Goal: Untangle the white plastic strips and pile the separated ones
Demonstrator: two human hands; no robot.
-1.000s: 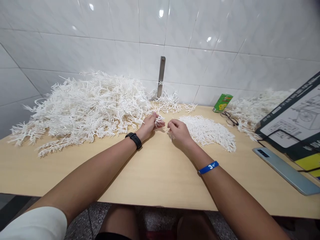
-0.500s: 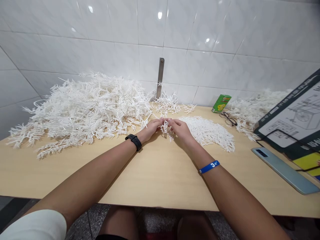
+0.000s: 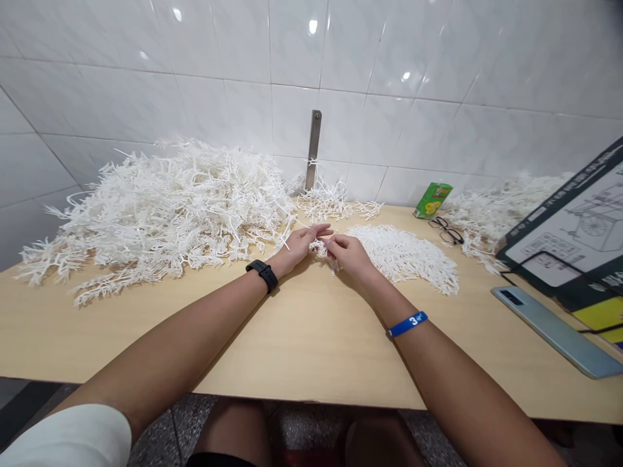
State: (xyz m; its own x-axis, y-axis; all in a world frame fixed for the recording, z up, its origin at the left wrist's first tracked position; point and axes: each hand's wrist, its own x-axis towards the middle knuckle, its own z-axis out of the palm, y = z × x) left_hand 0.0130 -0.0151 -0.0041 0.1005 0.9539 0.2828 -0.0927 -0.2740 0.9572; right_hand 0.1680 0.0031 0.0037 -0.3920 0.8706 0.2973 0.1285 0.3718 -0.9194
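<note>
My left hand [image 3: 298,248] is at the middle of the table, its fingers stretched to the right over a white branching plastic sprig [image 3: 318,248]. The left thumb is mostly hidden, and the sprig seems held beneath those fingers. Thumb and fingertips of my right hand [image 3: 348,254] pinch the sprig from the other side. Both hands nearly meet. A large tangled heap of white sprigs [image 3: 189,201] rises to the left. Beside my right hand lies a flatter, neater layer of white sprigs [image 3: 406,253].
An upright metal bar [image 3: 313,149] stands by the tiled wall, with loose sprigs at its foot. On the right are a green box [image 3: 432,200], eyeglasses [image 3: 446,230], another white pile [image 3: 506,204], a phone [image 3: 555,331] and a dark printed carton [image 3: 569,227].
My left fingers have straightened and reached rightwards over the sprig. My right fingertips have closed into a tighter pinch. The piles look the same.
</note>
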